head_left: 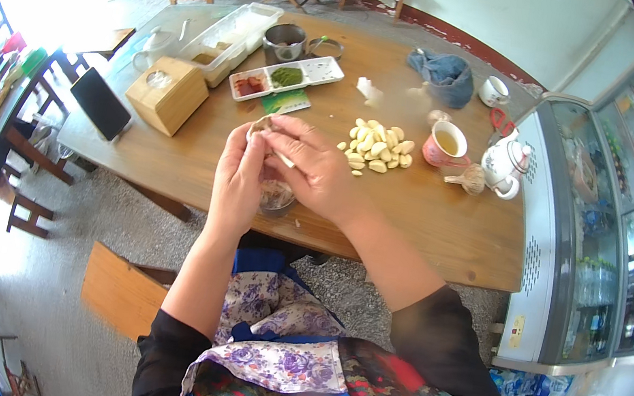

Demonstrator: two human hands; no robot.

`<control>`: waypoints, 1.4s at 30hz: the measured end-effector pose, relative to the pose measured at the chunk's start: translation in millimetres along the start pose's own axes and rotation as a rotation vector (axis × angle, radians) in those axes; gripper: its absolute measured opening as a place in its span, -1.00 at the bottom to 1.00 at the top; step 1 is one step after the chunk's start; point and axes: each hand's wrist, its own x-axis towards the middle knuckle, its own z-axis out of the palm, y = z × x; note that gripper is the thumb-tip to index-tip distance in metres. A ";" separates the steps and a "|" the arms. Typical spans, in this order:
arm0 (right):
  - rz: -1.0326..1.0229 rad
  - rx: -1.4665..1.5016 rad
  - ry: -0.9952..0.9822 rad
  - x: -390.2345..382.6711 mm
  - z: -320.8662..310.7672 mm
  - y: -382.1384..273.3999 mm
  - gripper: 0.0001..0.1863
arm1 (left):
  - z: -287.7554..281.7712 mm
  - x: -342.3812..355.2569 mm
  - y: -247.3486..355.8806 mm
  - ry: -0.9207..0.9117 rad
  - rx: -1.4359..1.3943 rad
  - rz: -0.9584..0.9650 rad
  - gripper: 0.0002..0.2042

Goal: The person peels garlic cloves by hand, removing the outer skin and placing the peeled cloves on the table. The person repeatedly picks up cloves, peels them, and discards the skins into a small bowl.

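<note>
left fingers (233,159) and right fingers (297,146) pinch garlic piece (261,123) near bowl (277,213); loose pinch could drop it into peelings (275,192)

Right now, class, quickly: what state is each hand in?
Left hand: closed, holding a small brownish piece, seemingly garlic.
Right hand: closed on the same brownish piece.

Garlic (262,123) between both hands (309,166) — peeled cloves (376,146) nearby

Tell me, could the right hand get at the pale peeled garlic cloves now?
Probably yes: the right hand is just left of the pale peeled garlic cloves, with nothing between, though it and the left hand are busy with a small brownish piece.
</note>
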 end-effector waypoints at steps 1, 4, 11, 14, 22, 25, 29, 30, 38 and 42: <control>-0.007 -0.002 -0.001 0.3 -0.4 1.6 -0.69 | -5.8 2.7 -3.4 -0.028 -0.007 0.004 -0.69; 0.019 0.083 0.014 2.4 -4.8 -3.3 -0.71 | -3.8 4.7 -0.6 -0.027 0.008 0.011 -0.71; 0.244 0.199 0.048 1.8 -4.5 -2.4 -0.77 | -0.2 -5.6 3.2 -0.029 0.535 0.047 -0.66; 0.144 0.119 0.023 2.8 -4.4 1.9 -0.77 | 2.1 -8.4 8.9 -0.086 0.628 0.050 -0.67; 0.179 -0.004 0.036 -1.9 1.1 -1.4 -0.81 | 19.1 -12.6 -0.6 0.165 0.742 0.260 -0.82; 0.194 0.065 0.036 -4.0 -1.0 -4.2 -0.80 | 27.5 -17.6 4.9 0.111 0.799 0.307 -0.83; 0.254 0.210 0.054 -5.4 1.7 -6.8 -0.81 | 29.3 -15.2 4.0 0.122 0.851 0.397 -0.83; 0.286 0.267 0.057 -5.2 1.6 -7.0 -0.81 | 30.5 -13.9 4.5 0.121 0.862 0.407 -0.83; 0.516 0.607 -0.028 2.3 -6.4 1.1 -0.79 | 26.2 -8.9 -4.8 0.129 0.502 0.208 -0.79; 0.530 0.550 0.013 4.3 -5.9 -5.4 -0.78 | 11.3 -8.9 16.2 0.053 -0.035 -0.087 -0.74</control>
